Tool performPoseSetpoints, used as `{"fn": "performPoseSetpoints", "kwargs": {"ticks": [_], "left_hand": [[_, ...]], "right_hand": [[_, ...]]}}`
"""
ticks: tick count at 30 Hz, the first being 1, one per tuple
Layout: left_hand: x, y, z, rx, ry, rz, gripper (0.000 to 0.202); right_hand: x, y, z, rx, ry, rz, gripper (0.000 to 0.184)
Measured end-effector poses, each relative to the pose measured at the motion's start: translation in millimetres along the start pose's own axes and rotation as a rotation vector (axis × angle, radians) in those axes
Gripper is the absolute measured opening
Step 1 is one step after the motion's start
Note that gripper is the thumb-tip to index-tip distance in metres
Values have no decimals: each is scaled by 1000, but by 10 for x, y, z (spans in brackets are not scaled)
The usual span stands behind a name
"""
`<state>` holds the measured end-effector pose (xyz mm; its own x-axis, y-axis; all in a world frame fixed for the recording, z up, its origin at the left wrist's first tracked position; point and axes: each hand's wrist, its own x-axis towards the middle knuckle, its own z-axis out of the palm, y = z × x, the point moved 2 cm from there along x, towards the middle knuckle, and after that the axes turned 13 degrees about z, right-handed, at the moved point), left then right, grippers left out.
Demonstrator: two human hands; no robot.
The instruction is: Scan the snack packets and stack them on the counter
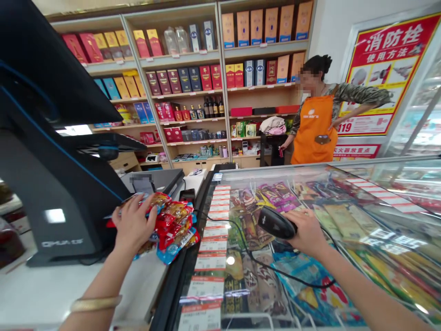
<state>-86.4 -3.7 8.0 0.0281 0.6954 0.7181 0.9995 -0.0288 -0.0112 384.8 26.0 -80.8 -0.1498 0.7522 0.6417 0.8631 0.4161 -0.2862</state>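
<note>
My right hand (pixel 306 230) is wrapped round the handle of a black barcode scanner (pixel 277 223), held above the glass top of a freezer (pixel 220 317). The scanner's head points left, and its black cord (pixel 272 265) loops over the glass. My left hand (pixel 134 220) lies over the left end of a pile of red and blue snack packets (pixel 175 225), its fingers curled down on them. Parts of the fingertips are hidden among the packets. The pile lies at the edge of the white counter (pixel 148 285), beside the freezer.
A black checkout terminal (pixel 72 202) stands close on the left. Price labels (pixel 210 262) run along the freezer's left side, with wrapped ice creams (pixel 255 276) under the glass. Behind the freezer stands a person in an orange apron (pixel 313 128). Shelves (pixel 193 94) of boxed bottles line the wall.
</note>
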Motion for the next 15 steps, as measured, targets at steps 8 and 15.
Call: {"fn": "performPoseSetpoints", "kwargs": {"ticks": [8, 15], "left_hand": [[-308, 559, 257, -4, -252, 235, 42], [-302, 546, 328, 62, -349, 144, 40]], "right_hand": [[-9, 58, 10, -15, 48, -11, 20], [-39, 107, 83, -35, 46, -2, 24]]}}
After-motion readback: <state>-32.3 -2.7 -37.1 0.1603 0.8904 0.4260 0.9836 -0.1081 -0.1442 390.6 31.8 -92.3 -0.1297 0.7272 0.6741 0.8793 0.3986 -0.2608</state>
